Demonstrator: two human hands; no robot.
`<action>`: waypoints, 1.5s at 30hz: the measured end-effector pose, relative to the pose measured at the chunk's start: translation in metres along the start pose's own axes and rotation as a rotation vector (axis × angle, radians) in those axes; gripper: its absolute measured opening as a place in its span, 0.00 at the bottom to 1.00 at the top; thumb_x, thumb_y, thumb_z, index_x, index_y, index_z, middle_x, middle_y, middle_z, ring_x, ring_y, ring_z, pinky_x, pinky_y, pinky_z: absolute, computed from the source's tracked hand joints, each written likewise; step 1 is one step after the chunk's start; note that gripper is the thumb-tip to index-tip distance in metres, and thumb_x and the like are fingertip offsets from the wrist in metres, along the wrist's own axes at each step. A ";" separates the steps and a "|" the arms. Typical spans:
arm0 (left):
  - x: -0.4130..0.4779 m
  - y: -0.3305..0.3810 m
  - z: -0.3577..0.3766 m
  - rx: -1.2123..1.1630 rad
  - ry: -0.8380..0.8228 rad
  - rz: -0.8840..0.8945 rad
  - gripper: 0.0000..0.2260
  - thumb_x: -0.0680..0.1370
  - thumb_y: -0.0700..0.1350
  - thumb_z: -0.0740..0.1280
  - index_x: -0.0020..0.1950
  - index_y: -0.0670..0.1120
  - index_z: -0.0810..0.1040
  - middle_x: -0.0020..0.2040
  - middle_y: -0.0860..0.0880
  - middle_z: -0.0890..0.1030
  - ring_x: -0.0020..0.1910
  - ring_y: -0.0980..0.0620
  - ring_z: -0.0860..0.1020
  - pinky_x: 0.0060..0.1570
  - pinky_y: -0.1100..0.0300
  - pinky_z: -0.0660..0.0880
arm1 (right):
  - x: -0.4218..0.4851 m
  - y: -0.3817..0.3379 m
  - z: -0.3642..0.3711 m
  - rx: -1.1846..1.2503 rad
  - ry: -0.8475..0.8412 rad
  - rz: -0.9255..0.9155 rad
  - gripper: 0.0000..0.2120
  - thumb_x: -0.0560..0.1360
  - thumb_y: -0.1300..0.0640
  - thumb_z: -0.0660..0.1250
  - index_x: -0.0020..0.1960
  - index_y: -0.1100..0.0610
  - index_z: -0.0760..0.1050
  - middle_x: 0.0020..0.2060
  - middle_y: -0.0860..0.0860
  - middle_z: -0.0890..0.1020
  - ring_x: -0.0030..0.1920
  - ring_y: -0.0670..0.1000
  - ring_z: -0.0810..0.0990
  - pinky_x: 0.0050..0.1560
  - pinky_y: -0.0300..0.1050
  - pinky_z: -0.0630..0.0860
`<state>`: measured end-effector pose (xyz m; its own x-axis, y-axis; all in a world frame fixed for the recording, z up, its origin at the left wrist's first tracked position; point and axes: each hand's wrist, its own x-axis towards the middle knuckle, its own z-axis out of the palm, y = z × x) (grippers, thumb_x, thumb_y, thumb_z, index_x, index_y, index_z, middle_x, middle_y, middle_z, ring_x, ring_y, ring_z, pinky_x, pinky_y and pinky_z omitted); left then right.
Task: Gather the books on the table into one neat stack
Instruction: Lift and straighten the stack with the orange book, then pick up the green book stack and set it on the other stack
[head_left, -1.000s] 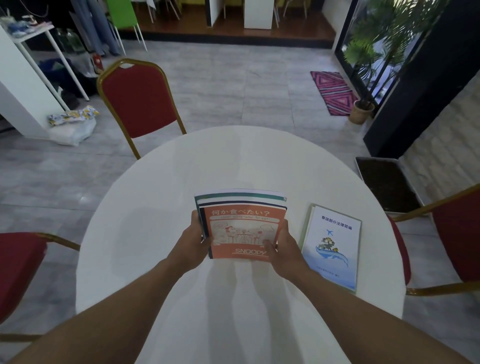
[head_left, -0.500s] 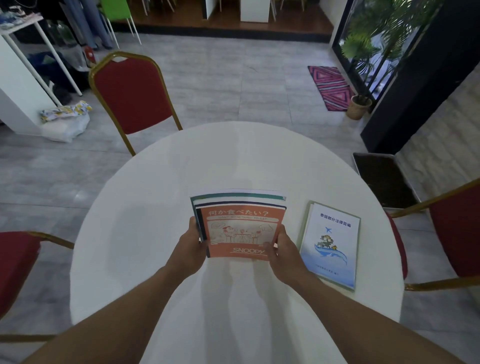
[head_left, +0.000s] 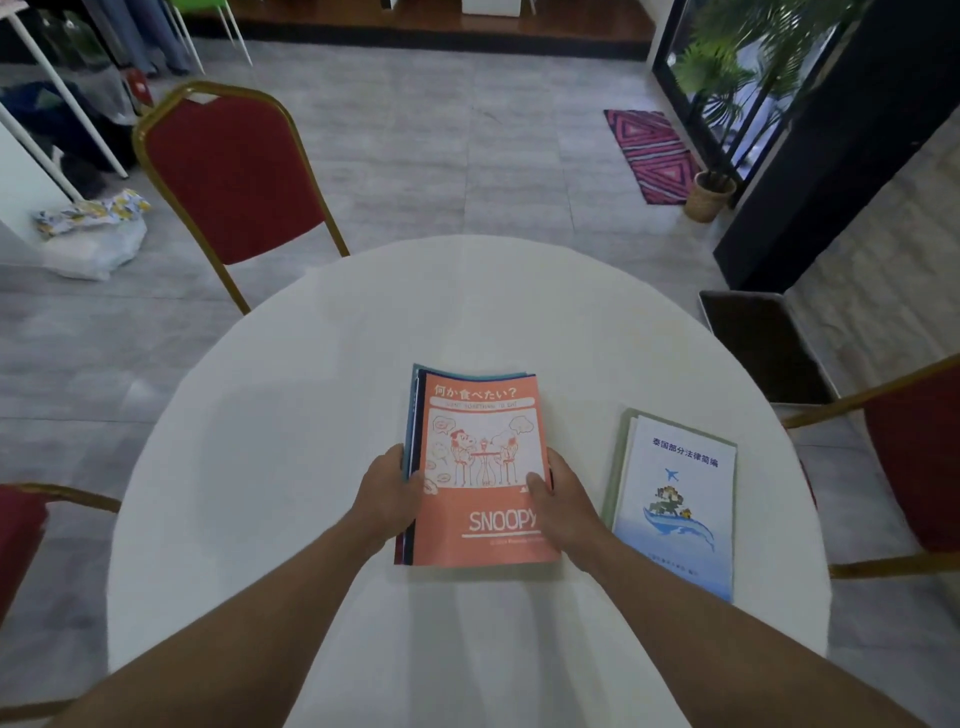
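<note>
A stack of books lies flat in the middle of the round white table, topped by an orange Snoopy notebook. Darker blue and teal covers stick out along its left and far edges. My left hand grips the stack's left side. My right hand grips its right side, thumb on the orange cover. To the right, apart from the stack, lies a white and blue book with a plane and whale picture, on top of a greenish cover.
A red chair with a gold frame stands at the table's far left edge. Another red chair is close on the right, and a third on the left. A dark tray sits on the floor to the right.
The stack, held tilted up a second ago, now lies flat on the table with its near edge lowered toward me. Both hands have slid further up its sides.
</note>
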<state>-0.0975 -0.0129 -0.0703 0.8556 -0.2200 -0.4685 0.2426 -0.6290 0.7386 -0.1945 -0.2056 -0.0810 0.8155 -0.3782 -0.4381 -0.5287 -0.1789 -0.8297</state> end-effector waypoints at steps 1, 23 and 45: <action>0.008 -0.002 0.001 0.003 -0.002 -0.001 0.11 0.82 0.47 0.60 0.63 0.47 0.72 0.59 0.47 0.80 0.52 0.47 0.80 0.44 0.56 0.78 | 0.006 -0.001 0.001 -0.007 0.004 0.005 0.17 0.82 0.57 0.53 0.69 0.48 0.67 0.61 0.49 0.80 0.57 0.50 0.82 0.61 0.56 0.79; 0.113 -0.001 0.013 0.510 0.055 0.017 0.18 0.83 0.50 0.54 0.69 0.41 0.65 0.67 0.40 0.66 0.67 0.43 0.66 0.63 0.51 0.70 | 0.105 -0.003 0.025 -0.498 0.178 0.135 0.20 0.82 0.49 0.53 0.73 0.52 0.65 0.62 0.57 0.70 0.64 0.58 0.71 0.64 0.54 0.71; 0.014 0.086 0.183 0.545 -0.395 0.249 0.24 0.81 0.56 0.58 0.66 0.38 0.72 0.64 0.36 0.73 0.65 0.38 0.72 0.66 0.49 0.68 | -0.007 0.088 -0.145 -0.366 0.611 0.325 0.30 0.77 0.46 0.67 0.73 0.60 0.65 0.69 0.60 0.67 0.69 0.62 0.66 0.68 0.54 0.64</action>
<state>-0.1480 -0.2064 -0.1020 0.6017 -0.5938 -0.5342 -0.2891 -0.7854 0.5473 -0.2811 -0.3509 -0.1010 0.3879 -0.8771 -0.2834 -0.8495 -0.2208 -0.4792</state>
